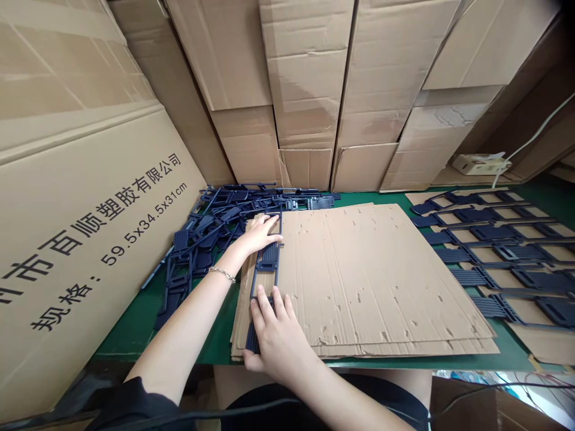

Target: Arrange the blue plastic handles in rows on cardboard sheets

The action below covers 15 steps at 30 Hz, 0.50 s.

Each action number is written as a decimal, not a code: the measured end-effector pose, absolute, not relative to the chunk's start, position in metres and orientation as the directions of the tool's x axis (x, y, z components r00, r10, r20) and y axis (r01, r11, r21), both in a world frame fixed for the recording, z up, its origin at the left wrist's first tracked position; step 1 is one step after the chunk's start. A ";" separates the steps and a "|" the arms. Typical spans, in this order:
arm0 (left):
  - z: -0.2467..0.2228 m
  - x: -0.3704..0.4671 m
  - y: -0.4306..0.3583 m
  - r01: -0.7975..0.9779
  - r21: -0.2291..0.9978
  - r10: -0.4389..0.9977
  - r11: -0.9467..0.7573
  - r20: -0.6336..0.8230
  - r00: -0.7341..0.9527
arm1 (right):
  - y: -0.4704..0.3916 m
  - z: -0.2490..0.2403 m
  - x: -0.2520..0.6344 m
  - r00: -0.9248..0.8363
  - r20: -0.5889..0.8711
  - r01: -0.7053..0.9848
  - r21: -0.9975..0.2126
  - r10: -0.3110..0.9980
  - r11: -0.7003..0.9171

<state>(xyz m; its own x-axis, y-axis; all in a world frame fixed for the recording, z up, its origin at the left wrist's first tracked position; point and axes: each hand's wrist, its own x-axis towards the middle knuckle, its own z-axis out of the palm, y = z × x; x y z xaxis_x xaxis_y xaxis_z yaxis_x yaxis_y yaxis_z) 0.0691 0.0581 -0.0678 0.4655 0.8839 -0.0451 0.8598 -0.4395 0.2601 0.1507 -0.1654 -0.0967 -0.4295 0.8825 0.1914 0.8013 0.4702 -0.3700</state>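
Observation:
A long dark blue plastic piece (268,264) lies along the left edge of a stack of cardboard sheets (359,275). At its far end rests my left hand (260,233), fingers apart, the thumb and fingertips touching the frame. My right hand (281,335) lies over its near end with fingers spread, hiding part of it. Left of the sheets is a loose pile of similar dark blue pieces (211,227).
Rows of dark blue pieces (503,251) lie on cardboard at the right of the green table (130,335). A large printed carton (81,197) stands at the left. Tall cartons (305,72) line the back. A small box (480,163) with a white cable is at the back right.

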 end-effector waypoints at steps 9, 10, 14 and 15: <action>-0.064 0.062 0.035 0.887 0.330 0.942 -0.323 0.021 0.335 | -0.169 -0.092 0.155 -0.445 0.156 0.791 -0.394 0.882 0.468; -0.066 0.061 0.033 0.885 0.337 0.942 -0.321 0.014 0.336 | -0.168 -0.092 0.156 -0.448 0.162 0.790 -0.389 0.879 0.474; -0.073 0.056 0.028 0.881 0.361 0.948 -0.304 0.019 0.319 | -0.165 -0.096 0.159 -0.453 0.182 0.791 -0.370 0.873 0.487; -0.073 0.053 0.029 0.883 0.367 0.953 -0.293 0.036 0.301 | -0.165 -0.096 0.160 -0.452 0.184 0.791 -0.369 0.873 0.487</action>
<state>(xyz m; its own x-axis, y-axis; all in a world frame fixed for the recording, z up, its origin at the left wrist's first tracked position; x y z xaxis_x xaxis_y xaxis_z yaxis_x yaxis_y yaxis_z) 0.0534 0.0286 -0.0729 0.3007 0.9530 0.0364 0.8832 -0.2927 0.3666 0.1603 -0.1649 -0.0963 -0.4519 0.8729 0.1839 0.7912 0.4874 -0.3693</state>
